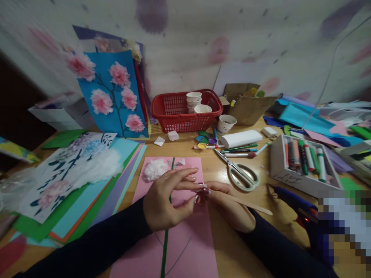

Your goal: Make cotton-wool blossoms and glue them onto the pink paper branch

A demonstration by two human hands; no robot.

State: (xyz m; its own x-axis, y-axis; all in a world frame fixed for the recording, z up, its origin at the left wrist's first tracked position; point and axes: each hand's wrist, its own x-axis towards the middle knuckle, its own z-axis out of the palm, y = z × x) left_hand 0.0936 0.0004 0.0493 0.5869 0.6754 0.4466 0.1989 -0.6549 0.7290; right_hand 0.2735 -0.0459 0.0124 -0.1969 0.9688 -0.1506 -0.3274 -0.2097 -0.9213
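Note:
My left hand (pixel 169 199) is over the pink sheet (pixel 191 243), fingers curved and their tips meeting those of my right hand. Whatever small thing lies between the fingertips is hidden. My right hand (pixel 232 204) is closed with a flat wooden craft stick (pixel 255 204) in it, the stick's rounded end pointing out to the right. Under my hands, the pink sheet bears a green stem line (pixel 165 247) and thin pencilled leaf outlines. Near its top left sits a white ruffled paper flower (pixel 155 170).
Scissors (pixel 242 173) lie right of the sheet, with a blue glue gun (pixel 298 204), its red light on, farther right. A marker box (pixel 304 166), paper cup (pixel 227 123) and red basket (pixel 185 123) stand behind. Coloured papers (pixel 101 208) lie left, below a blue flower picture (pixel 116 96).

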